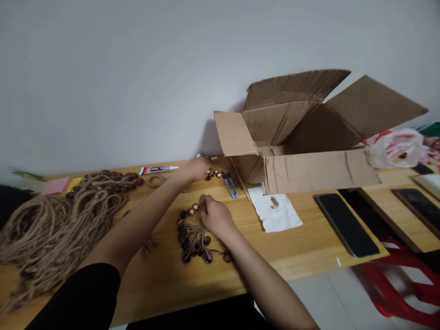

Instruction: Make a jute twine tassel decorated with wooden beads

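Far back on the table, my left hand (200,168) reaches toward a few small dark-and-cream shell-like pieces (216,174). Its fingers are small and blurred in the picture, so their hold is unclear. Closer in, my right hand (217,216) has its fingers curled together at the edge of a bundle of thin brown cords (195,233) tipped with round dark beads. What those fingers pinch, if anything, is hidden. Blue thread snips (231,185) lie just right of the shell-like pieces.
Coiled jute ropes with beads (65,220) cover the table's left. A glue tube (158,170) and a wooden ring (156,181) lie behind my left forearm. An opened cardboard box (319,169), a stained tissue (275,211) and a phone (345,224) occupy the right. A red stool (395,288) stands below.
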Demonstrator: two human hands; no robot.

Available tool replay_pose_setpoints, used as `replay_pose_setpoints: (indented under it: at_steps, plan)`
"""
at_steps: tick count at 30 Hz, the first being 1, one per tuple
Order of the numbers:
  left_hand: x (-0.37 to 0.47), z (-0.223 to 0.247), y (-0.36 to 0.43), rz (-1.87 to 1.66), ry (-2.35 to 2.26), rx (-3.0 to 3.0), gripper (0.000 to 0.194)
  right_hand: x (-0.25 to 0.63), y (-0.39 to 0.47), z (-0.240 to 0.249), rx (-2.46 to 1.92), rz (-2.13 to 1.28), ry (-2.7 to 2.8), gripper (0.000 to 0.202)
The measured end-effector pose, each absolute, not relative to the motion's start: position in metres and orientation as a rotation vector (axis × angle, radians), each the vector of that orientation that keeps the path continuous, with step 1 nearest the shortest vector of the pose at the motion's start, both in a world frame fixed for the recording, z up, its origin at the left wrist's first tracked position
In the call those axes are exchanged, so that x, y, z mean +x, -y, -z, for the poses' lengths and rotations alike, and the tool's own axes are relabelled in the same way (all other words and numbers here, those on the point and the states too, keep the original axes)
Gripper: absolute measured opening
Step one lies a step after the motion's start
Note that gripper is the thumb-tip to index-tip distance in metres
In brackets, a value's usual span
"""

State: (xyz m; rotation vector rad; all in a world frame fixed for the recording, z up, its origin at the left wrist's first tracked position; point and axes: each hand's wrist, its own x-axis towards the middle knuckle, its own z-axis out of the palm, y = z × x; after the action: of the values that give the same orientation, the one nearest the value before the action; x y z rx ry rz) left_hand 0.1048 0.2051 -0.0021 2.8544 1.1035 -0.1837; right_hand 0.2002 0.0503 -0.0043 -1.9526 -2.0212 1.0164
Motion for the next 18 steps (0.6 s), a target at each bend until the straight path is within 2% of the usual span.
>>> replay_pose_setpoints:
  at_steps: [8,18]
  plan:
    - [0.103,0.003,-0.198,0.205,-1.126,2.883,0.031,0.201,-0.050,0.002,-1.946,-1.026,2.021,0.029]
    - [0.098,-0.007,-0.189,0.263,-1.206,2.981,0.025,0.201,-0.050,0.005,-1.927,-1.008,2.042,0.028]
